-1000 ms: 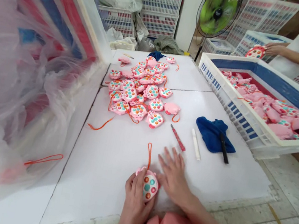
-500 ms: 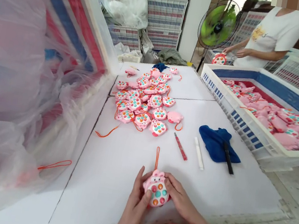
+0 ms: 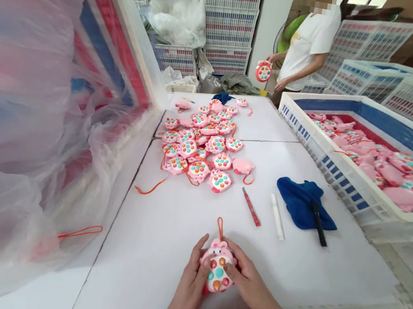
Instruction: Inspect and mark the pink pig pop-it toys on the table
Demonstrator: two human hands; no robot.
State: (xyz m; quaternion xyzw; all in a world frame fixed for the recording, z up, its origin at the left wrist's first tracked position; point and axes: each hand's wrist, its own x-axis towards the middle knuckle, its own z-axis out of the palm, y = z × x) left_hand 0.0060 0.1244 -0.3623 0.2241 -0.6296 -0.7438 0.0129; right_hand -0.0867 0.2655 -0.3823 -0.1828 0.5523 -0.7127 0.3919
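Observation:
Both my hands hold a pink pig-shaped push-button toy (image 3: 217,269) with coloured round buttons, just above the white table (image 3: 146,271). My left hand (image 3: 189,287) wraps its left side and lower edge. My right hand (image 3: 248,280) presses its fingers on the right side. An orange cord loop (image 3: 220,227) rises from the toy's top. Farther up the table lies a heap of similar pink toys (image 3: 200,145) with tangled orange cords, a good way from my fingers.
A red stick (image 3: 251,207), a white stick (image 3: 277,216) and a black pen (image 3: 319,223) on a blue cloth (image 3: 302,203) lie on the table. At right stands a white crate (image 3: 332,168) of pink toys. Plastic sheeting (image 3: 17,116) hangs left. A co-worker (image 3: 308,44) holds a toy (image 3: 263,71).
My right hand has come off the table onto the toy, which both hands now hold and which has turned. The co-worker has moved farther back and left, carrying a toy.

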